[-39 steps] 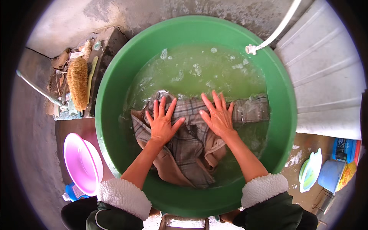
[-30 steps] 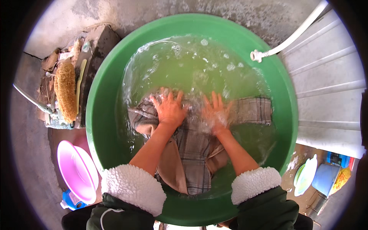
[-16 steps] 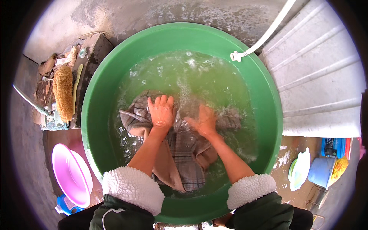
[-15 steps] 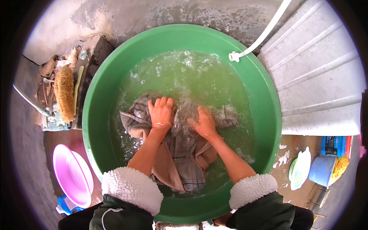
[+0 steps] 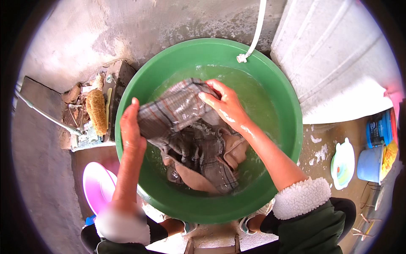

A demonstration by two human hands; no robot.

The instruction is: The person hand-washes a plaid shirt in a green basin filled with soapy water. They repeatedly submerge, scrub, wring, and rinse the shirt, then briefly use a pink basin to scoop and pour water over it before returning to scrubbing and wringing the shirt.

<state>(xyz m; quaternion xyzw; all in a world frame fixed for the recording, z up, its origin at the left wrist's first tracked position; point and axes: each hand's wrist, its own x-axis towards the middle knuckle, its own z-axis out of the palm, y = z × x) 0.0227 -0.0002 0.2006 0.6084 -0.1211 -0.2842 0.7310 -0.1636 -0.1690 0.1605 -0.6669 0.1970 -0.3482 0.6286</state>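
A wet grey plaid garment (image 5: 177,108) with a beige inner side is stretched between my two hands above the green tub (image 5: 141,186). My left hand (image 5: 133,129) grips its left end near the tub's left rim, thumb up and the other fingers mostly hidden. Closed on the garment's upper right edge, my right hand (image 5: 228,106) has its thumb on top of the fabric. The lower part of the garment hangs bunched into the cloudy greenish water (image 5: 258,101).
A white hose (image 5: 257,31) ends over the tub's far rim. On a ledge at left lie a bristly brown brush (image 5: 97,111) and clutter. A pink basin (image 5: 96,186) leans at lower left. At right are a pale ribbed panel (image 5: 325,63), a white-green basin (image 5: 343,165) and a blue bucket (image 5: 369,163).
Both hands have risen out of the water, lifting part of the garment. My left hand moved left to the rim, and my right hand moved up. The view has shifted.
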